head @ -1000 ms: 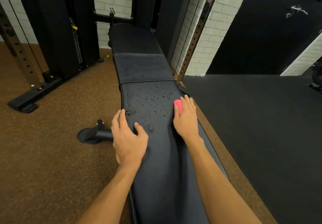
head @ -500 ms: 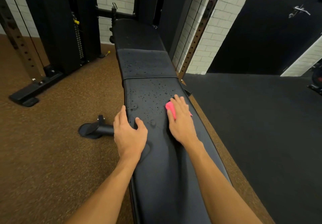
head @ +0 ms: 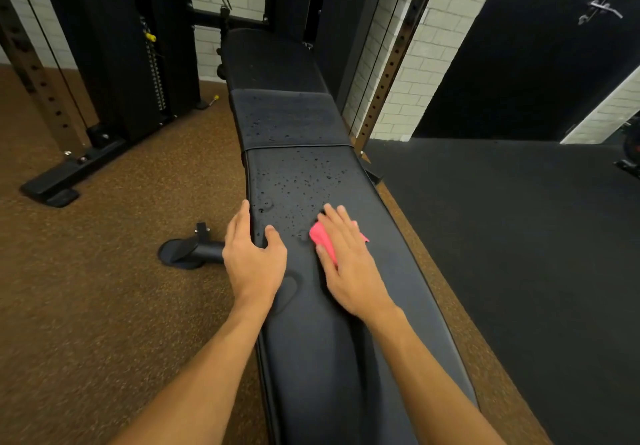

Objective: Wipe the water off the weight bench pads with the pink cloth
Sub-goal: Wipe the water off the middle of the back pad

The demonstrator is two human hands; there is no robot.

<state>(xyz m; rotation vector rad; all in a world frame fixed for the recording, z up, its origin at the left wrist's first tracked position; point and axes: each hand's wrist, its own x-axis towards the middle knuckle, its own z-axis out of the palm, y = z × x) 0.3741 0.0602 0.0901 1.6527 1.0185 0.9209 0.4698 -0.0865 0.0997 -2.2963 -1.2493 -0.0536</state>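
Observation:
A long black weight bench [head: 346,358] runs away from me. Water drops [head: 298,181] dot its near pad ahead of my hands, and more lie on the middle pad [head: 287,119]. My right hand [head: 346,264] lies flat on the pink cloth [head: 320,236], pressing it onto the near pad; the cloth peeks out on both sides of the fingers. My left hand [head: 252,257] rests on the pad's left edge, fingers over the side, thumb on top, holding nothing else. The far pad [head: 270,60] looks mostly dry.
A black bench foot [head: 187,252] sticks out on the brown floor at the left. A cable machine frame with a weight stack [head: 152,74] stands behind left. A drilled upright [head: 391,74] rises by the white brick wall; black matting [head: 519,236] covers the right floor.
My right hand has slid the pink cloth leftward across the near pad, from its right edge toward the middle. My left hand stays on the left edge.

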